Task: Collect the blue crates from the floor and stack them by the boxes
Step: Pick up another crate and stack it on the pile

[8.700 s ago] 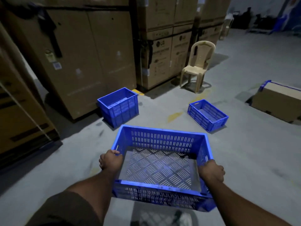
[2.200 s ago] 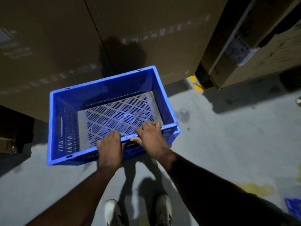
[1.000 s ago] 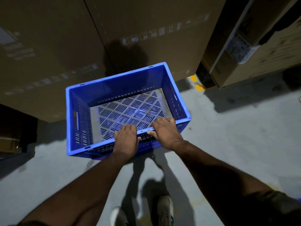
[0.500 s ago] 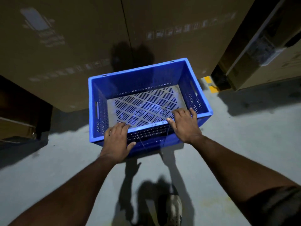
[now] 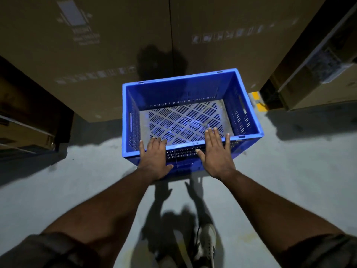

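A blue slotted crate [image 5: 185, 89] stands on the floor against the big cardboard boxes [image 5: 116, 55], stacked on another blue crate whose wall shows just under its near side. My left hand [image 5: 154, 161] and my right hand [image 5: 217, 153] lie flat over the near rim with fingers spread, gripping nothing. The crate is empty, and its grey perforated bottom shows through.
Tall cardboard boxes fill the view behind the crate, with another box stack at right [image 5: 316, 70] and a dark pallet and box at left [image 5: 25, 120]. A yellow floor mark [image 5: 258, 105] lies right of the crate. Grey concrete floor [image 5: 77, 180] and my shoe [image 5: 205, 246] lie below.
Both hands have let go of the near rim and flattened with fingers spread. The crate has settled nearer the boxes, and the view has shifted so the crate sits further right.
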### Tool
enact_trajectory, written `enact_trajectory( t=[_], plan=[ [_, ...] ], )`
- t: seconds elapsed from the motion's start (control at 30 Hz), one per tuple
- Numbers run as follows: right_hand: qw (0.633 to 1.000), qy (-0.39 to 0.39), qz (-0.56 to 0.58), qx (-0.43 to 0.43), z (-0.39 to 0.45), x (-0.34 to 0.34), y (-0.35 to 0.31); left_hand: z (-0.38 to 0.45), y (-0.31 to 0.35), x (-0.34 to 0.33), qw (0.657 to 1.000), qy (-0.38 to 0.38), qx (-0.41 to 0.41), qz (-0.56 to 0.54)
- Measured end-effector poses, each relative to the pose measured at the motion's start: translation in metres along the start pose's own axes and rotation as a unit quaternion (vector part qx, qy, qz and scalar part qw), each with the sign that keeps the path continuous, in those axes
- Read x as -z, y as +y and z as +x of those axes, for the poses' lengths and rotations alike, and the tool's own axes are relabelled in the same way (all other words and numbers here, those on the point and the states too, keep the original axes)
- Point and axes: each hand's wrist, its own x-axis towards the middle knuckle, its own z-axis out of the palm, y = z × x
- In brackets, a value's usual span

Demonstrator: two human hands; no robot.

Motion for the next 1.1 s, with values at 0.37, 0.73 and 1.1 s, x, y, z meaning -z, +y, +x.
enact_trajectory(
  t=[0.37, 0.73, 1.1],
  plan=[
    [1.000, -0.025, -0.008, 0.008, 0.003, 0.004, 0.005, -0.018, 0.005, -0.004, 0.994, 0.048, -0.041, 0.089],
    [0.996, -0.094, 0.011, 0.004, 0.009, 0.022, 0.003, -0.009, 0.000, 0.011, 0.995, -0.050, -0.036, 0.075],
    [0.996, -0.077, 0.027, 0.048, -0.012, 0.025, 0.007, -0.031, 0.032, 0.008, 0.997, -0.027, -0.062, 0.035]
  ],
)
